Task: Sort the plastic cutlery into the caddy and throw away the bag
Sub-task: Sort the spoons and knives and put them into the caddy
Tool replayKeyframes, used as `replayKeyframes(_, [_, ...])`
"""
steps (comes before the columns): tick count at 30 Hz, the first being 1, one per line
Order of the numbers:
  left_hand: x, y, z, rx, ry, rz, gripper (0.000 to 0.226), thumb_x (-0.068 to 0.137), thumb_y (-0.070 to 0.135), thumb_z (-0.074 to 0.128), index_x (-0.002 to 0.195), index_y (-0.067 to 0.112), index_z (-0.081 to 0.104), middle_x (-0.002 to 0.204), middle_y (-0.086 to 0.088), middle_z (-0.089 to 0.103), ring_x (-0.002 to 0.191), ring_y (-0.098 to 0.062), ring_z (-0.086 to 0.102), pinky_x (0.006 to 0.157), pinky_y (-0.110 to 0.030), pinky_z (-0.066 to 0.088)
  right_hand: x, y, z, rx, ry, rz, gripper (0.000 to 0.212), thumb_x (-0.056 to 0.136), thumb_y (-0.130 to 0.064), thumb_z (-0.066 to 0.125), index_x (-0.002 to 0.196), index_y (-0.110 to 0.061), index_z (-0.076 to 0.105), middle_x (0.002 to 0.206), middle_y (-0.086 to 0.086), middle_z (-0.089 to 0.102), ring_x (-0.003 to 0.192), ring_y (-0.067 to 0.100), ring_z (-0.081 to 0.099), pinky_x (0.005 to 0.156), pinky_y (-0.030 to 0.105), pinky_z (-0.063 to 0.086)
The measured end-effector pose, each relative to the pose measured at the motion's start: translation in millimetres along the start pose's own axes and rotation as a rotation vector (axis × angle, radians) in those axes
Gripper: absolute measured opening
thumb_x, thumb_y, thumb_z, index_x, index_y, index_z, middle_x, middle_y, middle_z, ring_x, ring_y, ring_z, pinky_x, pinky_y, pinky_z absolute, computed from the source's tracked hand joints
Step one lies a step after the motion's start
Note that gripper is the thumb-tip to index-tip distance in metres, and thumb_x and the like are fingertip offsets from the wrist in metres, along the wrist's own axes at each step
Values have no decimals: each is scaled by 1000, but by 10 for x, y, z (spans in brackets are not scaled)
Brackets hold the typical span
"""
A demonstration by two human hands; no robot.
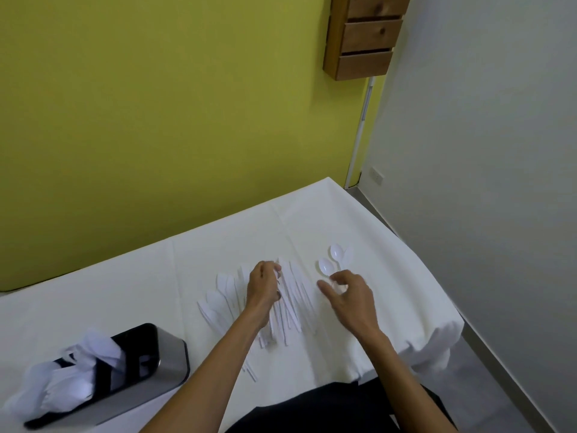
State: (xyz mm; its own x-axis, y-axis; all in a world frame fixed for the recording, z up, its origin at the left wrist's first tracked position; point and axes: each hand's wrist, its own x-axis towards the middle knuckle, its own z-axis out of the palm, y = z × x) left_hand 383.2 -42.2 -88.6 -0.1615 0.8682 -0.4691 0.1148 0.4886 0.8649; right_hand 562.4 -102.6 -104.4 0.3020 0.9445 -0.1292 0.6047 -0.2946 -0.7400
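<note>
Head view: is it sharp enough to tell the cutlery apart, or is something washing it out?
Head view: light is even and shadows soft, no glare; the white cutlery has little contrast against the white cloth, so its pieces merge; the spoons near the right hand read clearly; the caddy at lower left is blurred.

We see left forearm [212,370] and right forearm [402,376] bare all the way to the frame edge. Left hand [262,289] and right hand [349,295] bare too. Dark spot on one left fingertip, maybe nail polish, can't confirm. Black garment [312,410] at bottom: plain fabric, cut unclear.
</note>
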Motion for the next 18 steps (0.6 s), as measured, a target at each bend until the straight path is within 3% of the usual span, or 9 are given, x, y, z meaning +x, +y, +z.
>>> replayKeyframes(3, [88, -8, -106, -100, 75, -108, 23, 97, 18, 41, 81, 12, 55, 79, -6, 57, 61, -18, 51, 54, -29, 40, 0, 160, 5, -249, -1, 93, 32, 93, -40, 61, 119, -23, 54, 119, 0, 49, 79, 18, 57, 72, 32, 49])
replayKeyframes(6, [103, -32, -127, -236, 34, -157, 22, 100, 20, 41, 83, 10, 51, 73, -7, 55, 61, -19, 55, 55, -30, 48, -2, 138, 32, -333, -55, 72, 17, 97, -34, 53, 110, -23, 54, 106, 0, 56, 74, 17, 55, 64, 28, 40])
replayKeyframes(9, [56, -101, -76, -277, -29, -183, 24, 105, 27, 42, 94, 8, 51, 71, -5, 48, 55, -18, 50, 51, -29, 49, 15, 78, 34, -263, -99, 85, 13, 93, -33, 56, 103, -26, 57, 98, -4, 64, 80, 15, 58, 63, 27, 42])
replayKeyframes(12, [7, -140, 9, -157, -86, -154, 36, 102, 43, 48, 112, 9, 53, 72, -4, 47, 56, -16, 49, 57, -32, 49, -35, -16, 54, -149, -110, 75, 14, 87, -37, 62, 98, -28, 61, 91, -11, 67, 83, 11, 61, 63, 27, 45])
replayKeyframes(15, [-81, -120, 61, 109, -176, -91, 48, 93, 63, 52, 116, 20, 49, 81, -5, 57, 63, -16, 54, 61, -29, 48, -117, -174, 84, -64, -114, 4, 15, 82, -38, 66, 93, -29, 61, 86, -13, 67, 81, 8, 63, 66, 28, 51])
replayKeyframes(17, [-101, -132, 97, 181, -225, -66, 53, 92, 63, 54, 126, 23, 45, 100, -6, 62, 68, -14, 56, 62, -26, 48, -155, -239, 113, -37, -143, -41, 16, 80, -38, 68, 91, -30, 61, 84, -13, 67, 80, 6, 63, 69, 29, 54])
replayKeyframes(18, [-97, -142, 104, 186, -226, -63, 59, 94, 58, 54, 140, 22, 41, 105, -7, 62, 69, -14, 57, 62, -26, 48, -170, -256, 126, -30, -162, -52, 16, 80, -39, 69, 91, -30, 61, 84, -13, 67, 80, 6, 64, 70, 29, 55])
